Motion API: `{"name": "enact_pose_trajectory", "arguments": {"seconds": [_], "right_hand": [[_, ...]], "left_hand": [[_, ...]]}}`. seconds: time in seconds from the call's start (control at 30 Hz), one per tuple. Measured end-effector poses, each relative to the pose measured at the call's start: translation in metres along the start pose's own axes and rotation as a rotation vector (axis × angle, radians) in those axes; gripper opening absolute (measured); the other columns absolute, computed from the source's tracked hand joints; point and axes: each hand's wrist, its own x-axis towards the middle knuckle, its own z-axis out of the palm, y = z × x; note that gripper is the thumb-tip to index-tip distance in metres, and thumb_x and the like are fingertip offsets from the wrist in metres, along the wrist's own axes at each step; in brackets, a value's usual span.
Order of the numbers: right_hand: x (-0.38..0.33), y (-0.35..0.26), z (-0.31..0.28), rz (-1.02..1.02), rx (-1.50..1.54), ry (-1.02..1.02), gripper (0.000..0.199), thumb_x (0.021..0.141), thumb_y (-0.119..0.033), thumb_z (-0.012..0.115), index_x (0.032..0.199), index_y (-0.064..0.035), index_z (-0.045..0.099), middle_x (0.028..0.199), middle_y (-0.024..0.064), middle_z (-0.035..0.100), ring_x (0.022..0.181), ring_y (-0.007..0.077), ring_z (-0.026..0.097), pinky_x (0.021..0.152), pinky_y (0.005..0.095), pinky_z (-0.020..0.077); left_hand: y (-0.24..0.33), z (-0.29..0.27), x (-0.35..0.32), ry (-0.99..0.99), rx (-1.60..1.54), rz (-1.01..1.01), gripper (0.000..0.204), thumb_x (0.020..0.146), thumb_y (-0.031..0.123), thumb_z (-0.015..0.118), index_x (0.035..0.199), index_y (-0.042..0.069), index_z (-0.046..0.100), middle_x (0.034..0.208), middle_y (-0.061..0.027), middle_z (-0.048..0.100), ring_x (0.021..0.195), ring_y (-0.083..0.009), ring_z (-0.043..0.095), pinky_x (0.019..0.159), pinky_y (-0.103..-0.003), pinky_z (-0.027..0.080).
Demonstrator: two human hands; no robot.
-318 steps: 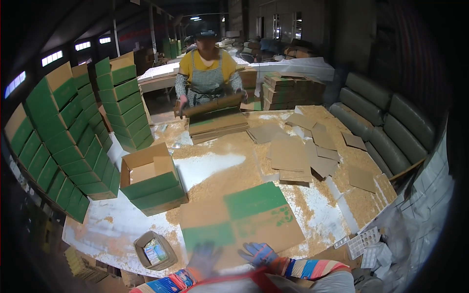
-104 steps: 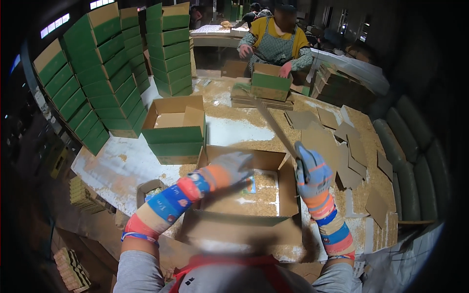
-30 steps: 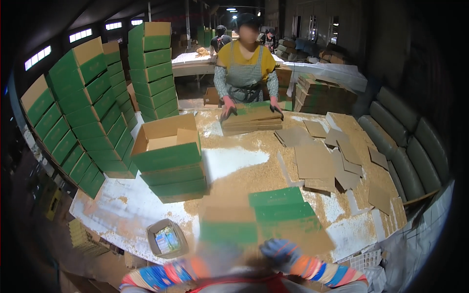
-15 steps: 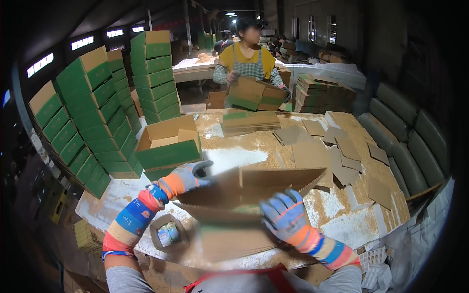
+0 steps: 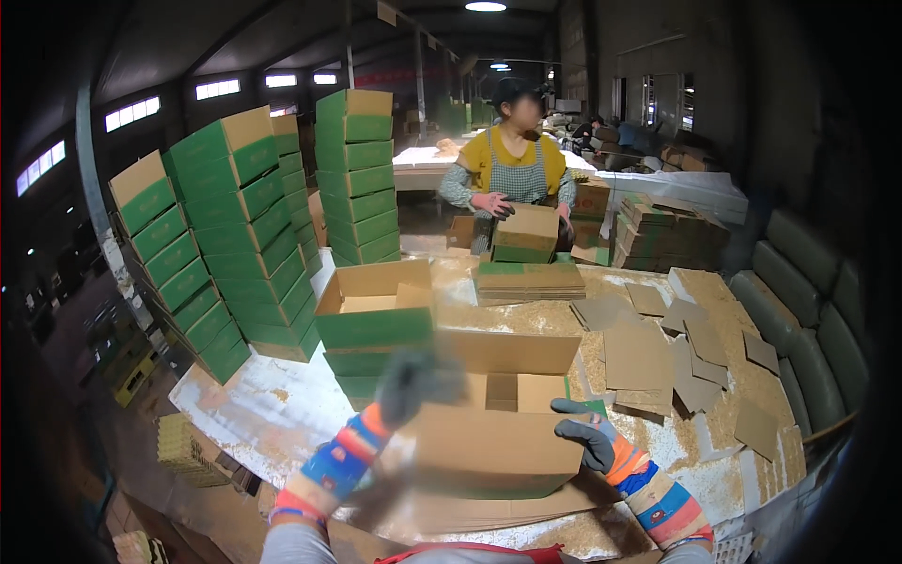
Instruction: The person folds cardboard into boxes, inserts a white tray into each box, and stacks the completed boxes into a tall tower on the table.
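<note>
From the head view, an open cardboard box (image 5: 498, 423) sits on the tabletop (image 5: 272, 414), gripped at its sides by both gloved hands: blurred left hand (image 5: 413, 381), right hand (image 5: 587, 437). Behind it stands a green-banded open box (image 5: 374, 315).

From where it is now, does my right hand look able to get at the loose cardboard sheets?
Probably yes: the right hand grips the open box's right edge, and the sheets lie just beyond it on the table, nothing between.
</note>
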Motion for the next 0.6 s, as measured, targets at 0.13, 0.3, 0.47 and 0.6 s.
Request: {"name": "enact_pose_trajectory", "arguments": {"seconds": [0.13, 0.3, 0.47, 0.6], "right_hand": [[0.018, -0.03, 0.013, 0.165, -0.873, 0.089, 0.06, 0.07, -0.033, 0.073, 0.121, -0.0077, 0.053, 0.117, 0.0204, 0.057, 0.103, 0.0345, 0.057, 0.094, 0.0483, 0.0405], [0.091, -0.032, -0.021, -0.263, -1.55, 0.613, 0.041, 0.071, -0.036, 0.069, 0.104, -0.0124, 0.064, 0.111, 0.0193, 0.059, 0.108, 0.0317, 0.054, 0.102, 0.0476, 0.0317], [0.045, -0.014, 0.009, -0.194, -1.132, -0.342, 0.03, 0.075, -0.038, 0.064, 0.088, -0.0114, 0.064, 0.092, 0.0105, 0.062, 0.088, 0.0278, 0.058, 0.092, 0.0425, 0.0391], [-0.007, 0.063, -0.001, 0.067, -0.726, 0.124, 0.042, 0.081, -0.041, 0.064, 0.105, -0.0071, 0.057, 0.105, 0.0097, 0.058, 0.092, 0.0222, 0.055, 0.088, 0.0351, 0.0413]], "left_hand": [[0.004, 0.044, -0.015, 0.564, 0.865, 0.32, 0.116, 0.066, 0.046, 0.078, 0.145, 0.0, 0.007, 0.146, -0.0211, 0.019, 0.135, -0.031, 0.023, 0.11, -0.035, 0.023], [-0.007, 0.04, -0.006, 0.54, 0.861, 0.11, 0.131, 0.057, 0.052, 0.081, 0.144, 0.0, -0.003, 0.147, -0.0255, 0.011, 0.137, -0.0362, 0.016, 0.111, -0.036, 0.021], [0.001, 0.035, -0.021, 0.686, 0.828, 0.159, 0.102, 0.075, 0.034, 0.074, 0.143, -0.003, 0.008, 0.141, -0.0253, 0.029, 0.129, -0.03, 0.035, 0.106, -0.035, 0.029], [-0.006, -0.014, -0.018, 0.109, 0.994, -0.314, 0.058, 0.087, 0.047, 0.055, 0.124, 0.002, 0.051, 0.109, -0.0117, 0.062, 0.096, -0.0218, 0.06, 0.082, -0.032, 0.047]]}}
